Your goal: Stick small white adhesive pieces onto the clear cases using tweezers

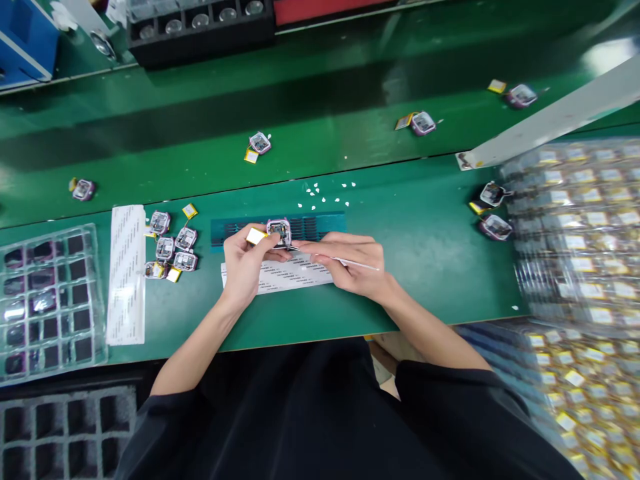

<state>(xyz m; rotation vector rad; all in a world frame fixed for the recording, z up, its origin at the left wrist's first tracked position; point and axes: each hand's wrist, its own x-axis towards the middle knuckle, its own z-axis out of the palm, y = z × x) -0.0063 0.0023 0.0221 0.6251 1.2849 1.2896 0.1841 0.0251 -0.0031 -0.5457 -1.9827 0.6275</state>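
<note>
My left hand (245, 260) grips an open smartwatch case (279, 233) with its circuit board exposed, the thumb over its left edge. A yellow-edged battery (256, 236) sits beside the case at the thumb. In my right hand (357, 263) is a slim pair of tweezers (355, 264), fingers pinched around it. Its tip meets the lower right edge of the case. Beneath both hands lie a blue-green strip with dark slots (320, 225) and a white printed sheet (290, 279). Small white pieces (323, 199) are scattered just beyond.
Several open watch cases (185, 260) cluster left of a white printed strip (127, 277) and a clear tray (50, 303). More cases (260, 143) rest on the green surface behind. Stacked clear trays with batteries (585, 240) stand at right, near a slanted grey post (550, 117).
</note>
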